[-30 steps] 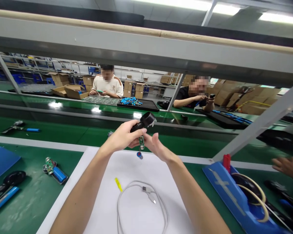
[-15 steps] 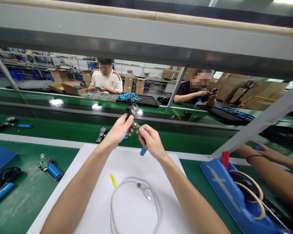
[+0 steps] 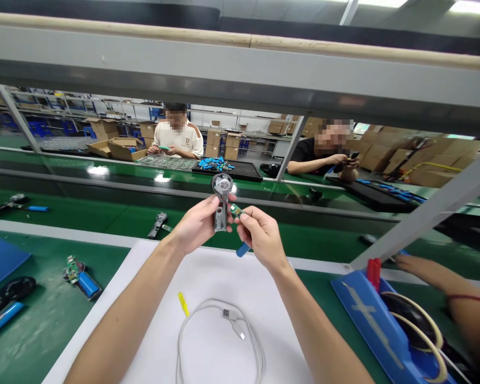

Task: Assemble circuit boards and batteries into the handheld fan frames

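My left hand point(image 3: 198, 221) is closed around the grey handle of a handheld fan housing point(image 3: 221, 213), its round motor end pointing up. Between the thumb and fingers of my right hand point(image 3: 262, 232) is a small green circuit board point(image 3: 237, 211). Thin wires run from the board toward the fan housing. Below my right fingers hangs a blue battery cell point(image 3: 242, 249); whether the fingers touch it I cannot tell. Under my arms a white sheet point(image 3: 212, 277) carries a coiled white USB cable point(image 3: 208, 305) with a yellow tag point(image 3: 183, 304).
Fan parts with a battery point(image 3: 82, 277) lie at left, near a black fan point(image 3: 16, 288). More parts point(image 3: 158, 225) sit on the green conveyor point(image 3: 104, 208). A blue bin point(image 3: 368, 314) stands at right, beside a co-worker's arm point(image 3: 432, 272). Two people sit opposite.
The fan housing has turned upright, its motor side now facing me. My right hand has shifted slightly right with the circuit board. The co-worker's arm at right has reached toward the conveyor.
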`<state>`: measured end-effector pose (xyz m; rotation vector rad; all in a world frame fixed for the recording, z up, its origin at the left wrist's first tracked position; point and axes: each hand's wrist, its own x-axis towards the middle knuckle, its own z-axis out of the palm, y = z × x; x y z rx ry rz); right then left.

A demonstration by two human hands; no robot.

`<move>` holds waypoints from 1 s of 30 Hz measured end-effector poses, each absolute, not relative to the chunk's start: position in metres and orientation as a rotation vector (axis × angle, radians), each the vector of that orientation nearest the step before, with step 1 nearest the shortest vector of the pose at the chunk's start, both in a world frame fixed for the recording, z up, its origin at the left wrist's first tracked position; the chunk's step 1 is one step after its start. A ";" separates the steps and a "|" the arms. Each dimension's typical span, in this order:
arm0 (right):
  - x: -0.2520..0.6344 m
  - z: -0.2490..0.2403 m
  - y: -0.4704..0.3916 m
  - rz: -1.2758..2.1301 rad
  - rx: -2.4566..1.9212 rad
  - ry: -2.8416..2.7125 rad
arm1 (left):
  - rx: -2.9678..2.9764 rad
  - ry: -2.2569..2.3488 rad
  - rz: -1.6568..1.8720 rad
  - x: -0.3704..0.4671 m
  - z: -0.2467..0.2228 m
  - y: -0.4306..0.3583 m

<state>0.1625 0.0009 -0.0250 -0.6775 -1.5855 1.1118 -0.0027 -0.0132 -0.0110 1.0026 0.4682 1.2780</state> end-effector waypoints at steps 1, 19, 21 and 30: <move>0.162 -0.024 0.000 1.089 -0.674 -1.589 | 1.006 0.449 1.272 -0.002 -0.012 -0.013; 0.157 -0.018 -0.011 1.027 -0.705 -1.536 | 1.063 0.383 1.232 -0.010 -0.015 -0.010; 0.157 -0.018 -0.011 1.022 -0.713 -1.533 | 1.079 0.400 1.236 -0.010 -0.015 -0.010; 0.159 -0.022 -0.009 0.957 -0.730 -1.553 | 1.087 0.417 1.242 -0.009 -0.014 -0.010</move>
